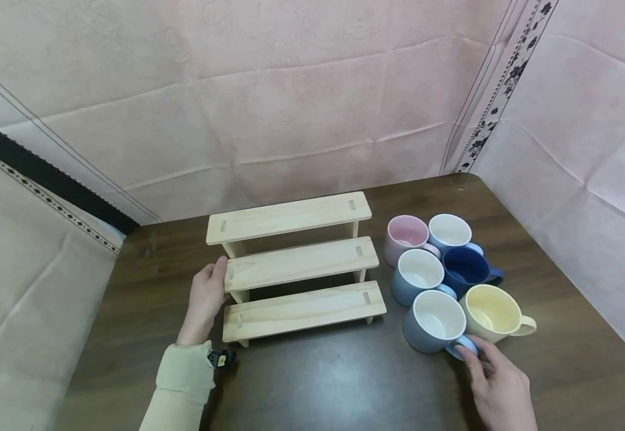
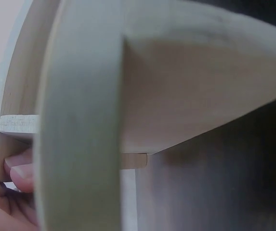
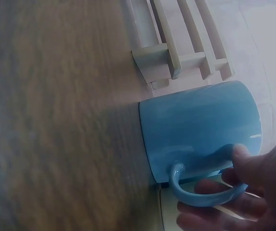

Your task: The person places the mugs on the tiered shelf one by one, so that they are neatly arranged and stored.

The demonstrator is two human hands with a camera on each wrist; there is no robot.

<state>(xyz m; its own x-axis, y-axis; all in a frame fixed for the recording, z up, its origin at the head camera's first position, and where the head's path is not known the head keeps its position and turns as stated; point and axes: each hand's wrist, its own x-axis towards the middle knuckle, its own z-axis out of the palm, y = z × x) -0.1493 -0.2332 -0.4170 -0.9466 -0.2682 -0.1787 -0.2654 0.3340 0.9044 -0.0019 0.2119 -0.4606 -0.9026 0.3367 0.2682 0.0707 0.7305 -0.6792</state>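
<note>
A three-tier wooden step shelf stands on the table. My left hand grips the left end of its middle board, thumb on top; in the left wrist view fingertips curl in behind the near board. To the right of the shelf, my right hand pinches the handle of the front light-blue mug, which has a white inside. The right wrist view shows this mug upright on the tabletop, the thumb at the top of its handle and fingers through and around the loop.
Close behind the held mug stand another light-blue mug, a pink mug, a white-lined blue mug, a dark-blue mug and a yellow mug. Cloth-covered walls border the brown table at back and sides.
</note>
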